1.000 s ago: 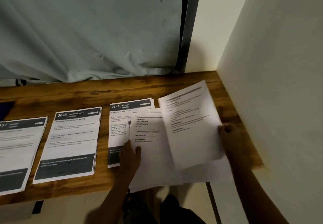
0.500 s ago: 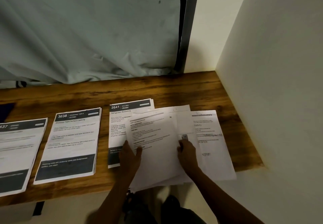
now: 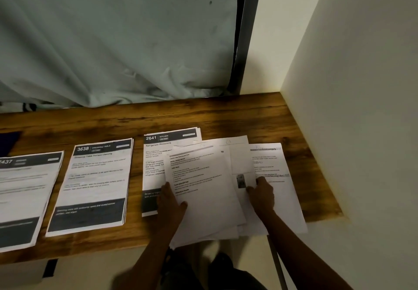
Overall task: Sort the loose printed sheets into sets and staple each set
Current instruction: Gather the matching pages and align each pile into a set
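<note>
Head view: loose sheets (image 3: 203, 199) lay fanned at the tabletop's (image 3: 226, 117) right front, overlapping set 2641 (image 3: 153, 154). The left hand (image 3: 172, 201) lay flat on their left edge, grip apart. The right hand (image 3: 262, 193) had its grip pinched on one sheet's right edge.

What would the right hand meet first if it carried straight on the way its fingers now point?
The right hand points up and left, so it would probably first reach the small photo on the middle sheet, just ahead.
</note>
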`<control>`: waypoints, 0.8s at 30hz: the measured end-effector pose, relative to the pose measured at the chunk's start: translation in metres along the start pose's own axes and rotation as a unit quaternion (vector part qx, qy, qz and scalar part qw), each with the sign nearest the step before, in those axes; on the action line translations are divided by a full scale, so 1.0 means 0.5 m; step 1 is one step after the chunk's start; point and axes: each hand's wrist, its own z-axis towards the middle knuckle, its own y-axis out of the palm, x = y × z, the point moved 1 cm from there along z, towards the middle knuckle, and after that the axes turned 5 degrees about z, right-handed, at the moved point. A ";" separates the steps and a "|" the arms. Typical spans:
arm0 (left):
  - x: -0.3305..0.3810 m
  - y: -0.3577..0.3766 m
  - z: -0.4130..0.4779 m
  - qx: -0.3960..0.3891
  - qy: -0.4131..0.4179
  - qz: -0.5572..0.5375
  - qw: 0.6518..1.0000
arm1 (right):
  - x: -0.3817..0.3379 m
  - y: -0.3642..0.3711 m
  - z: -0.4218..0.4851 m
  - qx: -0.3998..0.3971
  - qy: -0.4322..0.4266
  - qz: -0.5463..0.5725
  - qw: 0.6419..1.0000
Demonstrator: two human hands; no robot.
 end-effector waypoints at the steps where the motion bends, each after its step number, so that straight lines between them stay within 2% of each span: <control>1: 0.001 -0.002 -0.002 0.000 0.000 0.001 1.000 | -0.002 -0.004 0.000 0.001 -0.008 0.011 1.000; 9: 0.003 -0.004 -0.006 -0.002 0.001 0.018 1.000 | -0.062 -0.109 0.025 0.073 -0.085 0.032 0.993; 17: 0.002 -0.003 -0.005 -0.006 0.004 0.019 1.000 | -0.114 -0.289 0.083 0.160 -0.067 0.070 0.982; 20: 0.004 -0.003 -0.004 -0.006 0.003 0.022 1.000 | -0.117 -0.294 0.076 0.124 -0.062 0.080 0.987; 24: 0.014 -0.008 -0.003 0.029 -0.016 -0.022 0.999 | -0.113 -0.207 0.029 0.019 -0.063 0.047 0.997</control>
